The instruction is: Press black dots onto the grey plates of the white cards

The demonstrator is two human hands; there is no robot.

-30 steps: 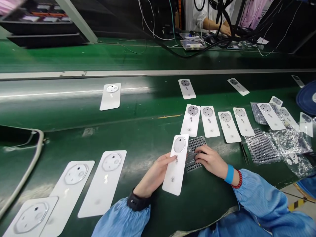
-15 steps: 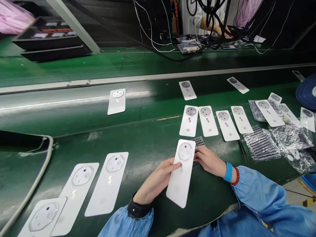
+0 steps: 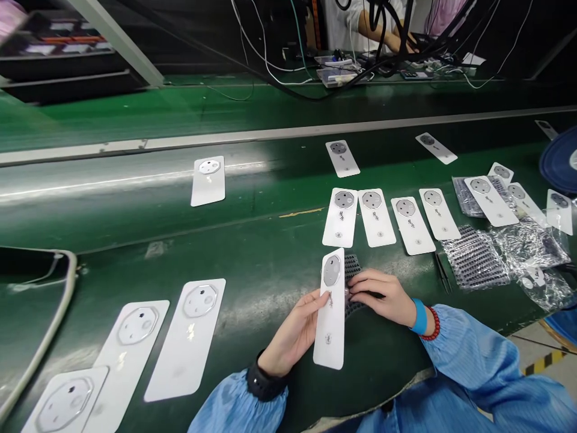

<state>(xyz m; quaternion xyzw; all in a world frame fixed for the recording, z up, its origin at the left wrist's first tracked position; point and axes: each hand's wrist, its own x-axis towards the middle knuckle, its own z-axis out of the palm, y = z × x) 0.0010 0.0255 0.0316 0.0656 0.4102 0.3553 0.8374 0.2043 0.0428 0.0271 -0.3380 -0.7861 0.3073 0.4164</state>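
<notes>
White printed card (image 3: 331, 337) at 5 o'clock is gripped at its edge by the left hand (image 3: 293, 334), the right hand (image 3: 381, 294) curled, grip unclear, against dark dotted sheet (image 3: 352, 264); the card could be dropped or creased if that narrow hold slackens.

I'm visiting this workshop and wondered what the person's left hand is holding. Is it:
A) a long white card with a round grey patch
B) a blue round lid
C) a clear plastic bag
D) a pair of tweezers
A. The left hand grips the edge of the long white card, which stands lengthwise above the green belt.
</notes>
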